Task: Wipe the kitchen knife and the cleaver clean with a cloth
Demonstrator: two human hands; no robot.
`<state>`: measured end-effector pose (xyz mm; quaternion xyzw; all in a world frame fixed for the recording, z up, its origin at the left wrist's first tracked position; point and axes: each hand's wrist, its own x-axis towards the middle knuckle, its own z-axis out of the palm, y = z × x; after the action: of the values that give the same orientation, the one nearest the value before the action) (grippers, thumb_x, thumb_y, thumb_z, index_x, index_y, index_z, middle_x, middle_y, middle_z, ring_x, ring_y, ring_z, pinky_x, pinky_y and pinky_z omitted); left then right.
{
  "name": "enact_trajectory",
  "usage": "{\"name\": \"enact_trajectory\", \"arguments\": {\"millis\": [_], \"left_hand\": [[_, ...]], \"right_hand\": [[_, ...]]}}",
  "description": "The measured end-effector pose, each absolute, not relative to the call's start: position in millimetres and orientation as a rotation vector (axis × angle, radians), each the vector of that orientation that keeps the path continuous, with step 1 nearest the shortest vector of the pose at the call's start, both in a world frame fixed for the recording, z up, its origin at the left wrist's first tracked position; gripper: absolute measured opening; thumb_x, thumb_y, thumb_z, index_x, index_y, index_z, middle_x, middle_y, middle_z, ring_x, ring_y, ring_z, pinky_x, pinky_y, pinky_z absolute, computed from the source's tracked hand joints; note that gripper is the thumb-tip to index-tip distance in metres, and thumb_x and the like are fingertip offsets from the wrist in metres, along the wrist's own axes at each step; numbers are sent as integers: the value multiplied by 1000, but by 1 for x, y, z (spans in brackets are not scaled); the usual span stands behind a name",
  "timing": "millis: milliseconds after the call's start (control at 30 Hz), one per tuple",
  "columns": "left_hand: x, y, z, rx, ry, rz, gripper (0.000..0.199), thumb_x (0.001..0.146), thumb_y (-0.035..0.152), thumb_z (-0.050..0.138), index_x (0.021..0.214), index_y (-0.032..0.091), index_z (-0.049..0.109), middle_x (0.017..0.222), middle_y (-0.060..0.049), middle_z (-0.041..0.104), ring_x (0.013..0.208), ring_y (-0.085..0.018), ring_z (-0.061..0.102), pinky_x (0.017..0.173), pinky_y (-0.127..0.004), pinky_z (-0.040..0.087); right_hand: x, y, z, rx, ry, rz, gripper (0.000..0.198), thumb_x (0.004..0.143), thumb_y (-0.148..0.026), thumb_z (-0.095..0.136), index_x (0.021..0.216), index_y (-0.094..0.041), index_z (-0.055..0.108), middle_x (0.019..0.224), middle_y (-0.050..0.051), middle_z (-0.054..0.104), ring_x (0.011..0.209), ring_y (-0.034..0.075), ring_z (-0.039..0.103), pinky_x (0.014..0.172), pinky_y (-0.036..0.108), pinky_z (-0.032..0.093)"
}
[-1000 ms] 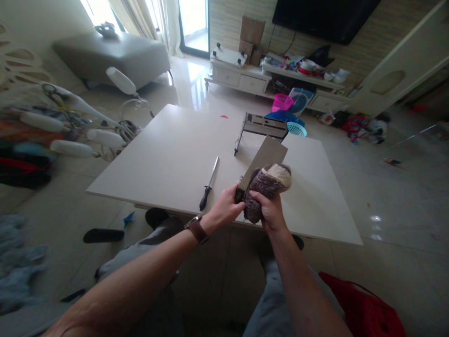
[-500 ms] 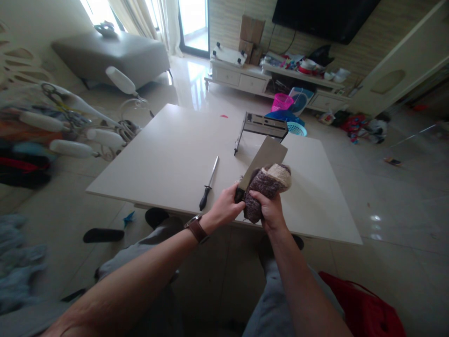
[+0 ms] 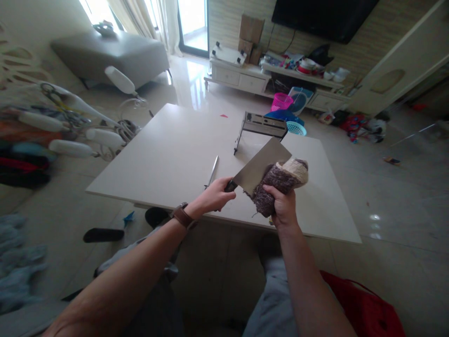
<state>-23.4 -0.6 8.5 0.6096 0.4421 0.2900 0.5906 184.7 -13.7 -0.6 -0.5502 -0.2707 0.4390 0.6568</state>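
Note:
My left hand is closed around the dark handle of a cleaver, whose broad grey blade points up and to the right. In my right hand is a bunched brown and cream cloth, pressed along the blade's lower right side. Both are held over the near part of the white table. A honing steel lies on the tabletop just beyond my left hand, its handle mostly hidden by that hand. Behind the cleaver stands a metal knife rack with slots in its top.
A small red scrap lies near the table's far edge. Past that edge are a blue-green basket and a pink basket on the floor. A lamp with white shades stands left of the table. A red bag lies at lower right.
The cloth and my right hand have moved right and slightly up along the cleaver. My left hand has shifted left with the handle, now covering the honing steel's handle.

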Motion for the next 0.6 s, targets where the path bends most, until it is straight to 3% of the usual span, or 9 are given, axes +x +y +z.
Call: {"name": "enact_trajectory", "arguments": {"millis": [167,367,600], "left_hand": [[-19,-7,6,1432,1004,630,34,77,16,60,111,15,63,59,11,46,37,-9,49,33,-20,42],[-12,-10,6,1400,997,661,37,75,15,57,112,16,61,54,13,47,35,-9,49,33,-20,42],[-13,-9,3,1205,872,658,16,75,20,60,88,21,50,44,12,47,30,-8,41,31,-19,36]], "right_hand": [[177,-17,9,-1089,-543,1082,54,57,-23,91,107,-20,70,86,-2,76,72,17,72,68,31,63],[175,-24,13,-990,-450,1298,44,65,-27,80,107,-19,69,82,0,75,73,21,73,74,39,66],[185,-28,15,-823,-454,1434,35,69,-28,78,104,-23,71,79,-1,75,72,22,72,84,46,66]]}}
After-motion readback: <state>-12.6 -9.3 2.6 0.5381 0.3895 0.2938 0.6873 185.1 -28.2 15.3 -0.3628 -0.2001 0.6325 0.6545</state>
